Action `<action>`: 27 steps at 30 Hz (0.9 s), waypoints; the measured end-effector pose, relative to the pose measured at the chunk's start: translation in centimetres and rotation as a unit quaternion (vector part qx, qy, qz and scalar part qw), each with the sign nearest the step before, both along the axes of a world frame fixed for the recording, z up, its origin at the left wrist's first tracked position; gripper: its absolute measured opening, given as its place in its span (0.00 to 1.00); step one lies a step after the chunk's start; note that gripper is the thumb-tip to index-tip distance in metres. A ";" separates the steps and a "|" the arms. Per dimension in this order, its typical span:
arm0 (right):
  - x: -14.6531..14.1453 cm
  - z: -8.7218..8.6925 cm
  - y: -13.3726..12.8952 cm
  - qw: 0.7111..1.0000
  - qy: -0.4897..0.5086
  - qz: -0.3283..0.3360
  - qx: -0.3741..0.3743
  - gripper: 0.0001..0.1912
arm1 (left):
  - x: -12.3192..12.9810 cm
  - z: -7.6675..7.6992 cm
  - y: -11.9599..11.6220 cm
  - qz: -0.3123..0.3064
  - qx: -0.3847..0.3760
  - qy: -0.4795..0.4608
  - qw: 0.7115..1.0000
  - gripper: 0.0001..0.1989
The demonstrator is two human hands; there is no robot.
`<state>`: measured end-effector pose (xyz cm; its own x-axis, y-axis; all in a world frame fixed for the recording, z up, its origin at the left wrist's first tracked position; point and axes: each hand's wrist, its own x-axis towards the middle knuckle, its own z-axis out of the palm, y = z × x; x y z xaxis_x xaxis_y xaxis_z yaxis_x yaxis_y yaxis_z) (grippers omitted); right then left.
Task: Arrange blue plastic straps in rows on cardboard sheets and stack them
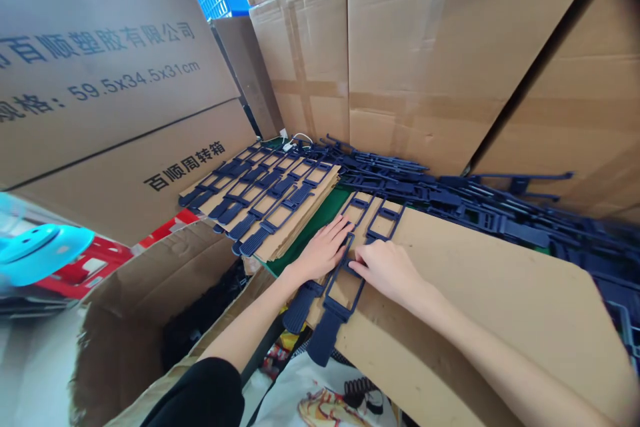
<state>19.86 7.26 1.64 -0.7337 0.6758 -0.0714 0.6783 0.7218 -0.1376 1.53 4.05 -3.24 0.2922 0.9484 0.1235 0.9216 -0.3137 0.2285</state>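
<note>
Dark blue plastic frames with paddle-shaped ends lie on a cardboard sheet [450,267] before me. My left hand [323,250] rests on the left frame [300,307], its fingers stretched out flat. Right beside it, my right hand [387,269] has its fingers curled, with thumb and forefinger at the crossbar of the nearer frame [327,333]. A further frame [385,220] extends beyond my right hand. To the left, a stack of cardboard sheets [280,247] carries rows of the same frames [270,180].
A long heap of loose dark blue parts [450,203] runs along the back, against stacked cardboard boxes [425,60]. At the left stand a printed box [100,93], an open carton [125,320] with dark contents, and a light blue object [45,253] by a red crate [100,263].
</note>
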 end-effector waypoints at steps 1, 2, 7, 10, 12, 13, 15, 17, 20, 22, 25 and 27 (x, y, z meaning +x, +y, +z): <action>0.2 0.1 0.2 1.000 0.004 0.003 -0.005 0.14 | 0.1 0.1 -0.1 0.000 0.000 0.003 1.000 0.24; 0.4 0.2 0.4 1.000 0.007 0.003 -0.011 0.14 | 0.1 0.2 -0.1 0.001 0.000 0.002 1.000 0.23; 0.7 0.4 0.8 0.999 0.000 -0.008 -0.041 0.13 | 0.3 1.0 -0.3 0.004 -0.011 -0.016 1.000 0.25; 0.9 0.2 1.2 0.998 0.010 0.002 -0.065 0.13 | 0.3 1.4 -0.4 -0.003 -0.028 -0.013 1.000 0.29; 1.2 0.1 1.9 0.997 0.032 0.005 -0.077 0.12 | 0.3 1.4 -0.4 -0.004 -0.031 -0.010 0.999 0.31; 1.5 0.1 2.4 0.996 0.045 0.003 -0.080 0.12 | 0.3 1.4 -0.5 -0.006 -0.029 -0.008 1.000 0.31; 2.2 0.3 3.6 0.995 0.067 -0.010 -0.079 0.12 | 0.3 1.4 -0.5 -0.014 -0.019 -0.004 1.000 0.30; 3.0 0.5 4.7 0.993 0.080 -0.026 -0.076 0.12 | 0.3 1.3 -0.5 -0.021 -0.012 -0.001 1.000 0.26; 3.7 0.7 5.8 0.993 0.075 -0.042 -0.084 0.11 | 0.3 1.2 -0.4 -0.024 -0.009 -0.001 1.000 0.23; 3.9 0.7 6.0 0.993 0.059 -0.043 -0.088 0.10 | 0.2 1.1 -0.4 -0.021 -0.012 -0.005 1.000 0.23; 3.8 0.3 5.9 0.994 0.040 -0.033 -0.098 0.10 | 0.2 1.1 -0.3 -0.019 -0.018 -0.015 1.000 0.24; 3.7 0.1 5.8 0.993 0.034 -0.024 -0.111 0.09 | 0.1 1.1 -0.2 -0.022 -0.020 -0.019 0.999 0.24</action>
<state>23.57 13.07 1.71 -0.7095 0.6831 -0.1731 0.6944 0.6358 -0.3370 1.68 3.88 -2.13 0.3297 0.9390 0.0977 0.8977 -0.3439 0.2755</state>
